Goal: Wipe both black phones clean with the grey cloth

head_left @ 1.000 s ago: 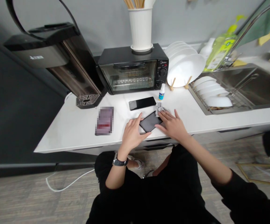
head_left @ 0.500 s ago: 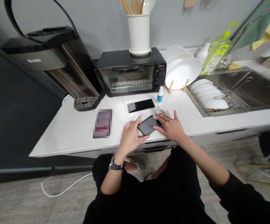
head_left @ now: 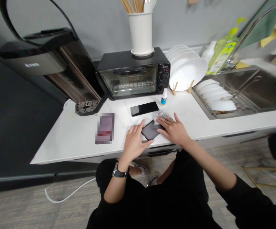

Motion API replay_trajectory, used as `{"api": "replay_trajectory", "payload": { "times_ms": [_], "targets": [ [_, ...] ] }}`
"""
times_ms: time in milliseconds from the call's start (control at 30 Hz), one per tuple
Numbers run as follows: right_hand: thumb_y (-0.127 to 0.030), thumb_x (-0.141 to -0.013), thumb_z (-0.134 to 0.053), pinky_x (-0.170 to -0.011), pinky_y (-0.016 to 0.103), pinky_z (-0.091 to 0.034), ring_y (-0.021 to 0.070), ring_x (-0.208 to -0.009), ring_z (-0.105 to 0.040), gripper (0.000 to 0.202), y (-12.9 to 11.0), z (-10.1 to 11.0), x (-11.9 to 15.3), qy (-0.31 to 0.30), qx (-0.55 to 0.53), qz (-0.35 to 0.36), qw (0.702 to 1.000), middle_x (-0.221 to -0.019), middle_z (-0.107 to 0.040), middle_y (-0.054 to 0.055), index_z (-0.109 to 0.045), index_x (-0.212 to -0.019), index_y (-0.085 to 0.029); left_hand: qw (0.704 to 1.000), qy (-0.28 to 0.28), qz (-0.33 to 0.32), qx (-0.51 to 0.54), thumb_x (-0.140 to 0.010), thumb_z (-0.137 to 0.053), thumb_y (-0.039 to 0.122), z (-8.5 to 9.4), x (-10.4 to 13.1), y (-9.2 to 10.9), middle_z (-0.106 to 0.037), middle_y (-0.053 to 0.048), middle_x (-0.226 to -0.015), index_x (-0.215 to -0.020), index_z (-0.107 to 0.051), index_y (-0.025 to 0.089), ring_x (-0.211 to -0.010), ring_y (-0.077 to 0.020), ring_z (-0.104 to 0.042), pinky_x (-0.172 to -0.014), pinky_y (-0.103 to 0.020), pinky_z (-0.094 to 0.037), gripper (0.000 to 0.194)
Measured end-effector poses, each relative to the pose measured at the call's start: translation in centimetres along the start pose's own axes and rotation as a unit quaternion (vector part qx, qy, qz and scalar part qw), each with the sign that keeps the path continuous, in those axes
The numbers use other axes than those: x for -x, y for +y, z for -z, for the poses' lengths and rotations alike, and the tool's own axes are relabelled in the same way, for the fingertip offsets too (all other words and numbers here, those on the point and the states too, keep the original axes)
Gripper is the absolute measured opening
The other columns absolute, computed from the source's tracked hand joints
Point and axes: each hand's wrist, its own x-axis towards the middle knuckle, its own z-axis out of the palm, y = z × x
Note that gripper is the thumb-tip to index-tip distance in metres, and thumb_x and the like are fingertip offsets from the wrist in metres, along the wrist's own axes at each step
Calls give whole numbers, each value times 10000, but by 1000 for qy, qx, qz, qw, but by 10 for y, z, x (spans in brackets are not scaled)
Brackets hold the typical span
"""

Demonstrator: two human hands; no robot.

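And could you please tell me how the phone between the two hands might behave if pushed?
The phone would probably feel stiff, since it looks like a flat, straight-edged slab. It might slide, as the white counter looks smooth, though the left hand at its edge may brace it. Tipping seems unlikely because it lies flat.

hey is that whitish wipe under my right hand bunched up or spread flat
Bunched up: crumpled folds of the whitish wipe show beside your right hand. The part beneath, I cannot tell.
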Motion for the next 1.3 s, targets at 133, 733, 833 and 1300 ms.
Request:
{"api": "replay_trajectory", "payload": {
  "times_ms": [133,733,833,1300],
  "targets": [
    [-624,-1037,-524,-1281,608,-285,326,-1445,-560,652,-1,2,1,-40,-32,72,996,-1510,-632,158,-581,-1508,-176,1000,-3,4,-1,-886,-801,472,0,0,0,-611,-116,-1459,-1692,-202,265,-1233,-327,-552,-1093,-484,-444,1025],
    [-552,-1066,-496,-1265,695,-243,357,-1390,-606,519,-9,4,10,32,-8,-56,998,-1466,-669,150,-661,-1414,-204,1000,1,6,10,-870,-827,446,1,-1,3,-622,-88,-1457,-1687,-197,304,-1254,-319,-560,-1111,-477,-433,1041],
    [-631,-1011,-576,-1266,598,-326,324,-1380,-619,604,-7,5,10,-21,-63,36,997,-1453,-681,145,-649,-1431,-203,1000,-1,2,16,-883,-812,419,1,-1,5,-629,-86,-1445,-1684,-207,302,-1240,-316,-567,-1103,-473,-441,1011],
    [-677,-1012,-524,-1257,698,-255,412,-1418,-566,742,-13,8,10,-6,25,-35,999,-1556,-568,220,-567,-1515,-133,1000,3,15,-1,-871,-812,461,1,-2,6,-633,-97,-1389,-1683,-216,304,-1222,-337,-557,-1076,-494,-450,1019]
  ]
}}
